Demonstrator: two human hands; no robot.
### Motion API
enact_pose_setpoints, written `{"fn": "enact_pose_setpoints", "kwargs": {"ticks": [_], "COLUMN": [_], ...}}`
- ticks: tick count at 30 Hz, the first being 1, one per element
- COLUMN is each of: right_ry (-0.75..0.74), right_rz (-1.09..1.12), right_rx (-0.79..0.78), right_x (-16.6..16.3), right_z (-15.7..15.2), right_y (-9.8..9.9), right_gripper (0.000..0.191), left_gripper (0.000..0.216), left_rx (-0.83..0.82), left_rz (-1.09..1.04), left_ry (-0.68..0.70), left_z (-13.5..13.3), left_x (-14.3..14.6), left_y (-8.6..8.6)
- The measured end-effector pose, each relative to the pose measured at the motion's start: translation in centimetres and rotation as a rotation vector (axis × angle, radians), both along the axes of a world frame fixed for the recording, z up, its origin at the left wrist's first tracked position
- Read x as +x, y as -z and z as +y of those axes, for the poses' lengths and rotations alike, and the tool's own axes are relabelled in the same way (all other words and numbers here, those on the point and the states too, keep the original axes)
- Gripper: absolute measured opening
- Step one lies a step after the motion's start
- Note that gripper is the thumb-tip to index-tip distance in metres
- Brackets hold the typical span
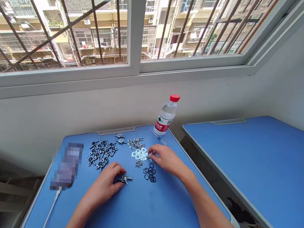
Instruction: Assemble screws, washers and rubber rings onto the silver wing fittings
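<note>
My left hand (109, 181) rests on the blue desk with its fingers and thumb closed round the side of a small metal valve body (125, 178), a round part with arms sticking out. Over the right edge of a pile of flat white ring plates (139, 154) is my right hand (164, 158), fingertips pinched together. What lies in that pinch is too small to make out. Just below it are several black O-rings (149, 173). A little heap of tiny screws (139, 164) sits between the two hands.
Many metal valve bodies (102, 153) cluster at the left, with slim metal stems (136, 142) behind the plates. A water bottle (166, 115) and a blue pen (158, 137) stand near the wall. A blurred phone (67, 165) with a white cable (51, 208) lies left. Another desk (255, 164) is right.
</note>
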State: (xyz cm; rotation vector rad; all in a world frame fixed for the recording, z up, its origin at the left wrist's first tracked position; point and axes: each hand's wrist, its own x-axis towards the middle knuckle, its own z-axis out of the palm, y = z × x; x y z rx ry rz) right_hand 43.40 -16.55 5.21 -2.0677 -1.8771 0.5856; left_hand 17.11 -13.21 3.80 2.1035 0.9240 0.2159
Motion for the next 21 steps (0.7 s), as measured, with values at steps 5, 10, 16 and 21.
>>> {"fn": "enact_pose_setpoints", "kwargs": {"ticks": [5, 10, 16, 21], "right_ry": [-0.024, -0.047, -0.020, -0.012], "right_rz": [-0.030, -0.011, 0.045, 0.062], "right_rx": [-0.004, -0.015, -0.051, -0.043], "right_x": [-0.8, -0.7, -0.9, -1.1], "right_z": [0.4, 0.7, 0.6, 0.4], "right_y": [1.0, 1.6, 1.2, 0.7], "right_gripper": [0.017, 0.011, 0.008, 0.003], "left_gripper": [0.023, 0.023, 0.026, 0.030], "left_rx": [0.025, 0.007, -0.012, -0.043], "left_rz": [0.019, 0.027, 0.022, -0.002], "left_ry": [-0.011, -0.014, -0.019, -0.026], "left_z": [0.1, 0.2, 0.1, 0.1], "left_x": [-0.1, -0.1, -0.1, -0.4], "left_y": [0.4, 0.2, 0.0, -0.2]}}
